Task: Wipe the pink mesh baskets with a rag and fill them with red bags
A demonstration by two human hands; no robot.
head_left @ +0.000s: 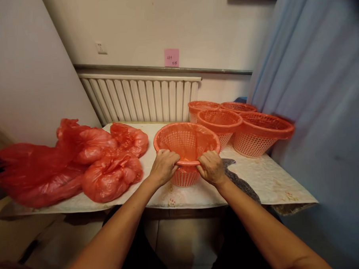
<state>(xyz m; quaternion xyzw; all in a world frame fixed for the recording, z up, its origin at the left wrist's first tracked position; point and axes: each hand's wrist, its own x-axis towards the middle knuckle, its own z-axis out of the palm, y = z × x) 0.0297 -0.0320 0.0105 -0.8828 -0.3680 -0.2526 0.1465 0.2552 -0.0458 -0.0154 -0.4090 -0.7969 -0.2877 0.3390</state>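
The left fingers (170,156) and right fingers (204,158) pinched the basket (184,182) at its rim; if they pulled too strongly, the thin liner (206,140) beneath them could tear.

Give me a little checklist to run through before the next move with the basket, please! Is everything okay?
1. Left hand on the front basket: ok, gripping its near rim.
2. Right hand on the same basket: ok, gripping the near rim too.
3. Plastic liner inside it: ok.
4. Liner flat against the basket's floor: cannot tell, the near wall hides it.
5. Red bags apart from this basket: ok, tablecloth shows between.
6. Nearest other basket not touching: cannot tell, they overlap in view.
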